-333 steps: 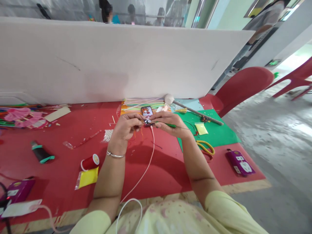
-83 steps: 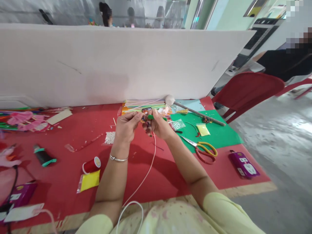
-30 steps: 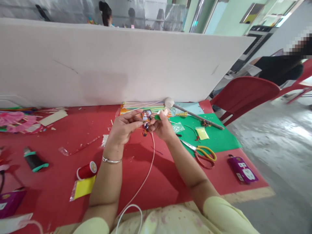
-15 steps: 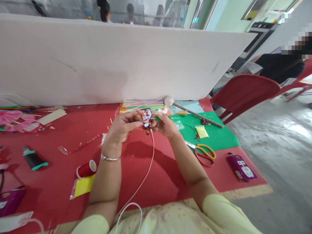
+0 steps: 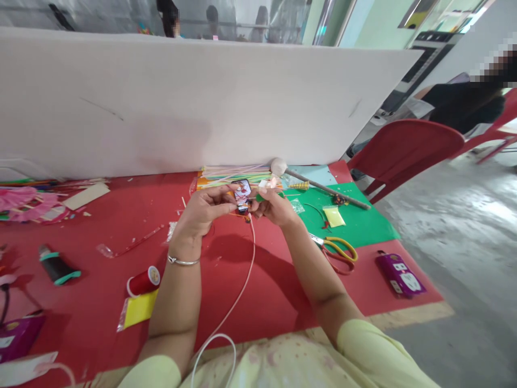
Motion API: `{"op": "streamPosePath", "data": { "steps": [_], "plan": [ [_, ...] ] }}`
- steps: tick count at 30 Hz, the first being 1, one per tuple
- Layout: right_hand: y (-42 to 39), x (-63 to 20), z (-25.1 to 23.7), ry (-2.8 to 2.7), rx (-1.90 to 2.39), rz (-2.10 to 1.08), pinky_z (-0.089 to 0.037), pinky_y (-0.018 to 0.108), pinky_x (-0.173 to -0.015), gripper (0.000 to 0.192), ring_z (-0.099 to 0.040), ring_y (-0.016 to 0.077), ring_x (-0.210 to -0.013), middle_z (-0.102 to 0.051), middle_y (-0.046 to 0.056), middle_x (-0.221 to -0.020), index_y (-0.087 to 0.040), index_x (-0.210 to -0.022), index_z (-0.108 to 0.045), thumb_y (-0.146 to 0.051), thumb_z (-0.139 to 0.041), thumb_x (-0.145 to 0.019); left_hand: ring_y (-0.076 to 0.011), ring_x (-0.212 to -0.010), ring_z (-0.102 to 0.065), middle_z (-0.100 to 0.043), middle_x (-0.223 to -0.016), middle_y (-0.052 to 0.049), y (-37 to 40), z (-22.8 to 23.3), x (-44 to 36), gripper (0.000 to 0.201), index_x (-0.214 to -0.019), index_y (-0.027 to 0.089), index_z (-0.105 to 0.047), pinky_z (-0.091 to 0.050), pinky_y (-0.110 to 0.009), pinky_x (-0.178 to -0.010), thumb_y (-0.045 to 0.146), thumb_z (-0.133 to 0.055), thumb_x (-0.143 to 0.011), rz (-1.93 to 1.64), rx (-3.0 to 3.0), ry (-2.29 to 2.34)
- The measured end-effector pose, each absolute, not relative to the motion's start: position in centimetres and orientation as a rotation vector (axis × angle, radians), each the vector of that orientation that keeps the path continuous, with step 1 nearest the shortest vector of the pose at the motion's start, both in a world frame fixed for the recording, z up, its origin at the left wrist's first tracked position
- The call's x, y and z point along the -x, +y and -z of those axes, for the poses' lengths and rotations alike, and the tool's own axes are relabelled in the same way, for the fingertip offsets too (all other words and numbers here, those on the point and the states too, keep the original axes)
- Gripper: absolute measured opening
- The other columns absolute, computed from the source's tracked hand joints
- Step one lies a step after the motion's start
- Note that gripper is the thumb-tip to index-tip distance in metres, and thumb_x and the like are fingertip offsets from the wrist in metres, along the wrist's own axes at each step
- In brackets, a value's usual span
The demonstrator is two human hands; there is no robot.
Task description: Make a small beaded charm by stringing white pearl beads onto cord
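Both my hands are raised together over the red table [image 5: 100, 226]. My left hand [image 5: 204, 211] pinches a thin thread end near its fingertips, a bangle on its wrist. My right hand [image 5: 274, 207] grips a small green stick [image 5: 260, 198] with a beaded piece at its tip. Just behind the fingertips lies a phone [image 5: 242, 194] with a lit screen, and a white cable [image 5: 236, 293] runs from it toward me.
A red thread spool [image 5: 143, 280], a yellow packet [image 5: 139, 309], a white bead pile [image 5: 172, 230] and a black tube [image 5: 54, 264] lie left. Yellow-handled scissors [image 5: 337, 250], green sheet [image 5: 355, 218], purple box [image 5: 399, 275] lie right. White board [image 5: 181, 102] stands behind; a seated person [image 5: 460, 105] beyond the red chair [image 5: 407, 148].
My hands have stayed together, working the small piece with slight shifts. Over the longer span, the scissors moved out onto the red table, and a person sat down at the far right.
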State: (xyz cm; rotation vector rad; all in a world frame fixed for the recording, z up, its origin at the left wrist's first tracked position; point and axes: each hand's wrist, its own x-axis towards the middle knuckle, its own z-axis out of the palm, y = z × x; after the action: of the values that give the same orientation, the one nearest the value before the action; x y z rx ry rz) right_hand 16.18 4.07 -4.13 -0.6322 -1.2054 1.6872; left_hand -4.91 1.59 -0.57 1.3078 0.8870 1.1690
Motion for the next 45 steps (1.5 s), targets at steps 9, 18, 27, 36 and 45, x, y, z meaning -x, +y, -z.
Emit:
{"op": "streamPosePath", "data": {
  "steps": [9,18,27,36,45],
  "plan": [
    [3.92,-16.53,3.32,-1.196,0.685,-1.682,-0.049,0.021,-0.042,0.047,-0.057,0.0102,-0.041,-0.067,0.000,-0.058,-0.015,-0.077,-0.066,-0.061,-0.074,-0.074,-0.0119,-0.068,-0.059,-0.069,-0.077,-0.002,1.72,0.83,4.75,0.046,-0.111,0.020,-0.079,-0.049,-0.026,-0.066,0.022,-0.085,-0.065,-1.151,-1.313,0.899],
    [3.97,-16.55,3.35,-1.210,0.694,-1.673,-0.048,0.020,-0.040,0.047,-0.058,0.0103,-0.040,-0.068,0.000,-0.058,-0.015,-0.075,-0.066,-0.062,-0.075,-0.074,-0.0122,-0.067,-0.058,-0.069,-0.077,-0.003,1.73,0.65,4.74,0.044,-0.111,0.019,-0.079,-0.045,-0.026,-0.062,0.023,-0.083,-0.067,-1.138,-1.324,0.900],
    [3.98,-16.62,3.50,-1.223,0.684,-1.663,-0.048,0.020,-0.041,0.046,-0.059,0.0105,-0.042,-0.068,0.000,-0.059,-0.015,-0.075,-0.066,-0.061,-0.073,-0.075,-0.0106,-0.063,-0.055,-0.068,-0.075,-0.003,1.70,0.61,4.70,0.044,-0.111,0.019,-0.079,-0.040,-0.024,-0.056,0.022,-0.083,-0.067,-1.144,-1.313,0.916],
    [3.75,-16.68,3.32,-1.263,0.743,-1.615,-0.048,0.020,-0.042,0.046,-0.059,0.0103,-0.044,-0.068,0.001,-0.060,-0.016,-0.071,-0.067,-0.061,-0.072,-0.077,-0.0119,-0.065,-0.058,-0.069,-0.076,-0.003,1.73,0.67,4.79,0.044,-0.110,0.019,-0.079,-0.043,-0.025,-0.059,0.022,-0.084,-0.066,-1.158,-1.307,0.907],
    [3.68,-16.80,3.30,-1.280,0.726,-1.601,-0.048,0.021,-0.043,0.042,-0.059,0.0106,-0.045,-0.068,0.001,-0.061,-0.017,-0.071,-0.068,-0.058,-0.071,-0.080,-0.0116,-0.066,-0.058,-0.070,-0.077,-0.004,1.92,0.96,4.91,0.043,-0.111,0.020,-0.079,-0.044,-0.025,-0.061,0.022,-0.084,-0.069,-1.150,-1.324,0.894]
  ]
}}
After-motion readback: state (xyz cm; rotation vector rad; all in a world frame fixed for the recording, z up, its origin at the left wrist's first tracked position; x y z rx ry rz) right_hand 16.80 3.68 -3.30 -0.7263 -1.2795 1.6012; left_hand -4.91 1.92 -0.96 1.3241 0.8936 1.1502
